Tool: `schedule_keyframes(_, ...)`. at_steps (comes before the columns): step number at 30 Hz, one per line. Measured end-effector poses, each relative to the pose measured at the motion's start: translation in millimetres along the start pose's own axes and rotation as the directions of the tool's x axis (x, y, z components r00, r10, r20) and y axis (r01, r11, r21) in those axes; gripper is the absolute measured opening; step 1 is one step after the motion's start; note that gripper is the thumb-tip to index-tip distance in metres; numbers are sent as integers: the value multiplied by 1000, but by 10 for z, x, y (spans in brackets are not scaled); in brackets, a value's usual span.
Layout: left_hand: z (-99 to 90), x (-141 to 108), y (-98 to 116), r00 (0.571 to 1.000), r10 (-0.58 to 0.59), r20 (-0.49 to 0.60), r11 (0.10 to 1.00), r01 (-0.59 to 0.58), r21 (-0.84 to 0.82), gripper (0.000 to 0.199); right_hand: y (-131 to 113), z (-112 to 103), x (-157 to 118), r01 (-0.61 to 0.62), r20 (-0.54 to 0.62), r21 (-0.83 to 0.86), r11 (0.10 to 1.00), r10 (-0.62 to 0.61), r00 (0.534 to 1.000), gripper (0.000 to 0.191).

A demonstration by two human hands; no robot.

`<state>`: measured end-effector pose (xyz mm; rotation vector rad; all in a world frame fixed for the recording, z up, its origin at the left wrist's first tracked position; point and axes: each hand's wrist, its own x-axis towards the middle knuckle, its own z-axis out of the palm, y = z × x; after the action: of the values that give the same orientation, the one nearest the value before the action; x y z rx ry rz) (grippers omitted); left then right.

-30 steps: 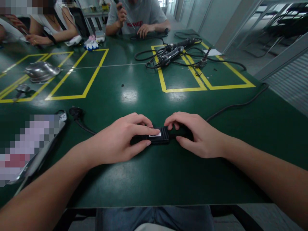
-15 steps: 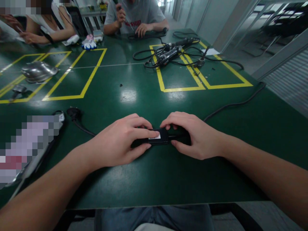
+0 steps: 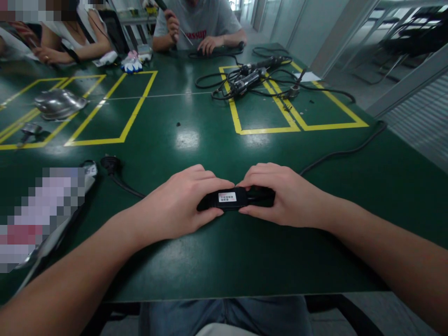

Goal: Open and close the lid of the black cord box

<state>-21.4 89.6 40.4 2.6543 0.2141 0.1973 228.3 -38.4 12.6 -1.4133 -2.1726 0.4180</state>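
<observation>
A black cord-mounted box (image 3: pixel 241 198) with a white printed label lies low over the green table in front of me. My left hand (image 3: pixel 189 198) pinches its left part between thumb and fingers. From the other side my right hand (image 3: pixel 280 196) grips its right end, thumb at the near edge and fingers at the far edge. The label faces up, uncovered. A black power cord (image 3: pixel 129 189) runs left from under my left hand to a plug (image 3: pixel 111 163). Beyond my right hand the cord (image 3: pixel 343 153) continues toward the table's right edge.
A tangle of cables with black power tools (image 3: pixel 248 81) lies across yellow taped squares at the back right. A shiny metal part (image 3: pixel 59 103) sits back left. A blurred-out packet (image 3: pixel 49 210) is at the left. Across the table a person holds a screwdriver (image 3: pixel 185 37); others sit left.
My left index finger has slid off the label, which now shows fully. My right fingers and thumb have moved left and closed onto the box's right end.
</observation>
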Motion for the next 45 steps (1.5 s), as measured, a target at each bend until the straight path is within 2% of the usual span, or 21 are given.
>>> schedule_keyframes(17,10,8,-13,1000,7,-7,1000,-7,-30,32,0,27,-13,-15,0,-9,1000,15,1000,20)
schedule_keyframes(45,14,-3,-5,1000,9,19,1000,-8,-26,35,-13,54,-43,17,-16,-55,998,-18,1000,19)
